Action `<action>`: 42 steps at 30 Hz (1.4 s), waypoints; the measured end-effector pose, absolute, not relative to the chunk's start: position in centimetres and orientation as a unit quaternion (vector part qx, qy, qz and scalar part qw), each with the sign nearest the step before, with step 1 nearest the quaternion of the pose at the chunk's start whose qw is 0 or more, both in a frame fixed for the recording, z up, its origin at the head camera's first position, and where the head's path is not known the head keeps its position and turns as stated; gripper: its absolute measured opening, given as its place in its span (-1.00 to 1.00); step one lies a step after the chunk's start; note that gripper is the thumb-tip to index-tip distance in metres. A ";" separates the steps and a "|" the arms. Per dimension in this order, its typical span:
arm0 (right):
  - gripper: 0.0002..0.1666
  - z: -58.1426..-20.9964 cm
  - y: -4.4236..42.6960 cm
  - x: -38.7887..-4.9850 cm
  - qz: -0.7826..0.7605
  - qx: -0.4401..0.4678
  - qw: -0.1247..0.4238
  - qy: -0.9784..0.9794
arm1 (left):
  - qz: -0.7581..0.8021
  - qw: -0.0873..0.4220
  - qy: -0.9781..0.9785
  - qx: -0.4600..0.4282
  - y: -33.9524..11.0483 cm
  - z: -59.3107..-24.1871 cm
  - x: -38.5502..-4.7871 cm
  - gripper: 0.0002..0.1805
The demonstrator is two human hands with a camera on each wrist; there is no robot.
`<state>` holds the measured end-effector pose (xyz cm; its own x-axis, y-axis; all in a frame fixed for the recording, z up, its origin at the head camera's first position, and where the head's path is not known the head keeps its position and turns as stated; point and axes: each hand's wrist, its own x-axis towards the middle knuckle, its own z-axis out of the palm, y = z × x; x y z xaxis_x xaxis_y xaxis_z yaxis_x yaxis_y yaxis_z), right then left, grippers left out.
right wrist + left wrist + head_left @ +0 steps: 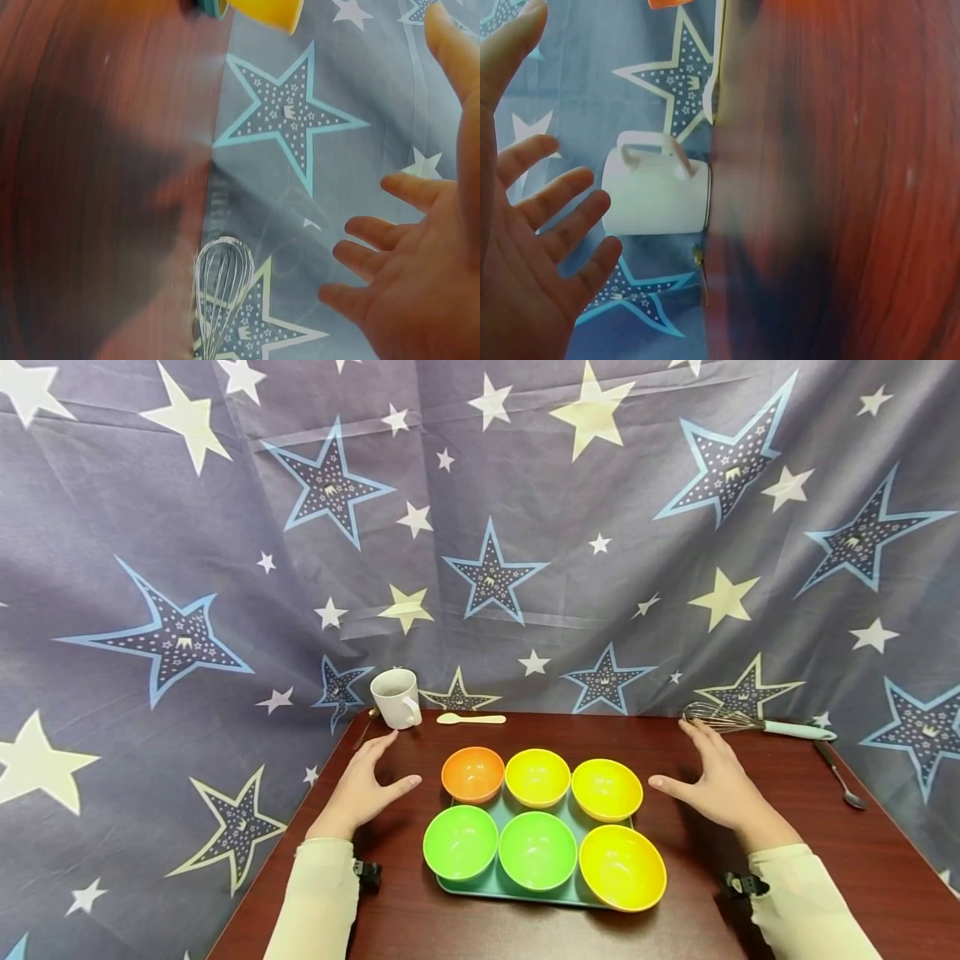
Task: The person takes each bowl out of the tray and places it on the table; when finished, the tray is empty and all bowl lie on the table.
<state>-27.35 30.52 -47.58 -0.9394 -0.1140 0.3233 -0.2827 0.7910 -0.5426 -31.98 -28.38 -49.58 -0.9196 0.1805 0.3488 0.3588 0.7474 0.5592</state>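
Note:
My left hand (pixel 363 790) hovers left of the bowls with fingers spread and nothing in it. The white mug (pixel 395 699) is just beyond its fingertips, handle to the right. Mirroring it, my right hand (pixel 722 787) is held apart from the bowls on their right, fingers extended and holding nothing. Between the hands is a teal tray (pixel 517 894) bearing two rows of bowls. An orange bowl (pixel 473 775) and two yellow bowls (pixel 537 778) form the far row. Nearer are two green bowls (pixel 461 843) and a larger-looking yellow bowl (pixel 623 868).
A pale wooden spoon (pixel 471 718) lies at the table's back edge. On the back right lie a whisk (pixel 795 729) with a light handle and a dark-handled metal spoon (pixel 852 798). A star-patterned curtain (pixel 510 660) hangs directly behind the brown table (pixel 405 918).

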 end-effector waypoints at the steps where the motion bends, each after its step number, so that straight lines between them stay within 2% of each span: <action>1: 0.40 -47.6 30.3 -27.4 0.307 0.107 0.134 -0.936 | -0.325 0.134 -0.925 -0.146 -28.2 -49.6 -32.0 0.11; 10: 0.39 -47.1 28.5 -27.5 0.323 0.104 0.091 -0.936 | -0.349 0.109 -0.921 -0.134 -27.4 -49.7 -32.8 0.08; 20: 0.36 -47.1 27.1 -28.0 0.324 0.135 0.076 -0.933 | -0.401 0.085 -0.900 -0.147 -26.5 -50.4 -33.3 0.01; 26: 0.33 -47.2 26.1 -28.2 0.307 0.160 0.064 -0.936 | -0.403 0.058 -0.901 -0.147 -26.0 -50.7 -33.3 0.05; 42: 0.34 -47.9 23.3 -29.0 0.311 0.202 -0.007 -0.929 | -0.443 0.009 -0.879 -0.177 -24.1 -51.5 -33.5 -0.05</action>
